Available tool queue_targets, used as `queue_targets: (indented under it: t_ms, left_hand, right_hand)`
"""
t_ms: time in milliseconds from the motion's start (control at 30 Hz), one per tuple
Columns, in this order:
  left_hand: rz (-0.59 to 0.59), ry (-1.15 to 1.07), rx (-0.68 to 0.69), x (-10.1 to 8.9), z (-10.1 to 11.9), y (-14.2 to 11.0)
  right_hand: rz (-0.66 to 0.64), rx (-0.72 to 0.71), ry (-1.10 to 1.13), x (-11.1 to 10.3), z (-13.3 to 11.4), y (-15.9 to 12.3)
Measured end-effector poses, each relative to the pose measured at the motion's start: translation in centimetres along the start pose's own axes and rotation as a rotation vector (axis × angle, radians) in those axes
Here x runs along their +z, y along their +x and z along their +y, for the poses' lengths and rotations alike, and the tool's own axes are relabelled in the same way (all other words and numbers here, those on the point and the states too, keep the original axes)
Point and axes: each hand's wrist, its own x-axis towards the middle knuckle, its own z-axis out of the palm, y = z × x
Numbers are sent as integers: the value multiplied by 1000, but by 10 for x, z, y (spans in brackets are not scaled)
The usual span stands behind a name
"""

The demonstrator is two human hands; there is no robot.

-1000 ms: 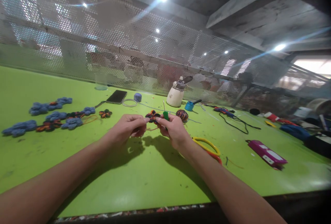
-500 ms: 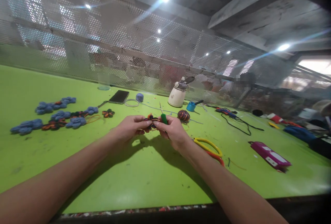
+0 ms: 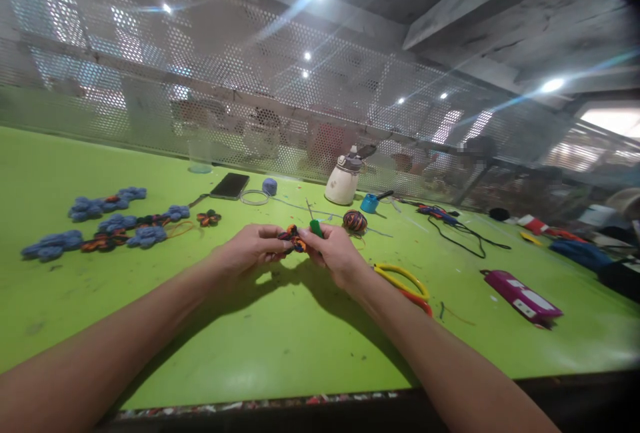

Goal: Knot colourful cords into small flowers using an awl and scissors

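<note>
My left hand [image 3: 253, 246] pinches a small crocheted flower [image 3: 294, 238] in dark and orange yarn. From the other side my right hand [image 3: 336, 249] grips a green-handled crochet hook [image 3: 315, 227], its thin metal shaft pointing up. The thumb of that hand also presses on the flower, and my fingers hide part of it. Just beyond my right hand sits a ball of dark multicoloured yarn [image 3: 355, 221]. A loose orange and dark flower [image 3: 209, 218] lies to the left of my hands, near several blue crocheted flowers [image 3: 117, 222].
Yellow and orange-handled scissors [image 3: 403, 278] lie beside my right forearm. Farther back are a phone [image 3: 229, 186], a blue yarn ball [image 3: 270, 186], a white bottle [image 3: 341, 184] and a blue pot [image 3: 369, 203]. A magenta power strip [image 3: 523, 296] and dark cords [image 3: 445, 218] are on the right.
The flower has turned between my fingers, and more of its orange petals show. The crochet hook has shifted slightly left with my right hand.
</note>
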Motion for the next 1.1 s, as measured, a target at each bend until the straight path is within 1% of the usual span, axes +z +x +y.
queue_targets:
  t_ms: [67,267,433,500,567,633,667,733,767,833,867,900,967,1033,1100]
  left_hand:
    - [-12,-21,-9,0,0,0]
    - [18,24,-10,-3,-2,2]
    - [12,18,-16,-6,-7,3]
    - [22,50,-7,-5,-7,3]
    - [59,145,20,-3,-5,2]
    - [142,302,105,-1,-2,1]
    - [199,397,182,0,0,0]
    - [292,594,403,1,3,-2]
    - [318,684,525,1,4,-4]
    - [333,820,726,0,4,-7]
    - [329,863,795,0,4,-8]
    - [326,893,844,0,4,-10]
    - [320,923,896,1,3,-13]
    - [315,913,915,4,4,-15]
    - [321,851,904,7,7,-17]
  right_hand:
    - [20,8,15,1,0,0]
    - [27,7,42,2,1,-1]
    - [49,3,5,4,3,-2]
    - [52,1,-40,4,3,-2]
    - [42,4,-64,3,3,-1]
    - [35,5,-44,1,2,0]
    - [38,3,-21,0,2,0]
    - [37,11,40,-3,0,0]
    - [23,25,77,-4,-1,0]
    - [-30,59,151,-3,-4,-2]
    - [-60,71,180,-2,-6,-4]
    - [-83,72,201,-1,-8,-5]
    - [-101,49,231,3,-12,-9]
    - [-91,16,255,5,-15,-11]
    - [-71,-2,270,5,-16,-12]
